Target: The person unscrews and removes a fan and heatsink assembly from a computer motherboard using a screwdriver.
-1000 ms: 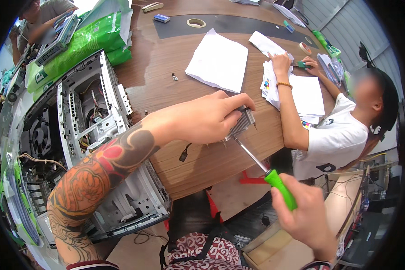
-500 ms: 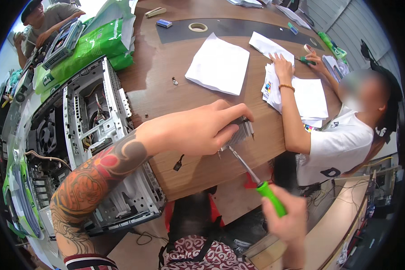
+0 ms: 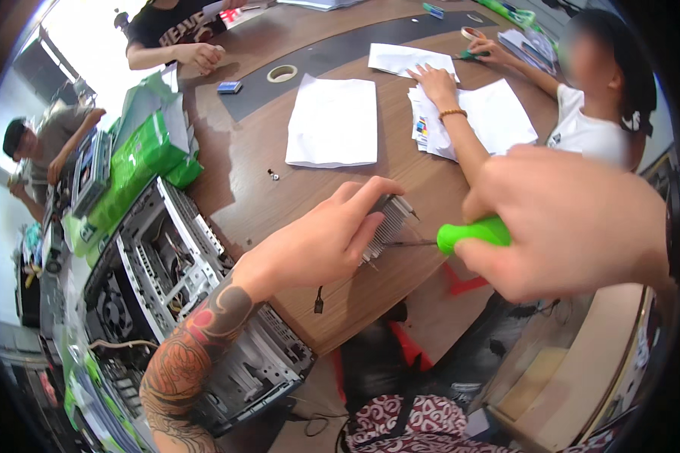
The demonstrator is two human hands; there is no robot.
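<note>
My left hand (image 3: 321,235) grips a finned metal heatsink (image 3: 391,219) at the table's near edge, with fingers over its top and thumb at the side. In my right hand (image 3: 574,223) is a screwdriver with a bright green handle (image 3: 472,235). Its thin shaft points left, and the tip reaches the heatsink's lower fins; whether it touches a screw cannot be made out. A short black cable with a connector (image 3: 319,303) hangs near the table edge, below my left hand.
An opened computer case (image 3: 162,253) stands along the left, beside green plastic packaging (image 3: 140,155). Small screws (image 3: 273,175), white paper (image 3: 332,124), a tape roll (image 3: 282,73) and a blue box (image 3: 230,87) lie on the table. A co-worker's hand (image 3: 437,87) rests on papers at right.
My right hand has risen with the screwdriver, whose shaft now lies nearly level instead of slanting up from below. The left hand still holds the heatsink. The view has shifted, showing another person at the back.
</note>
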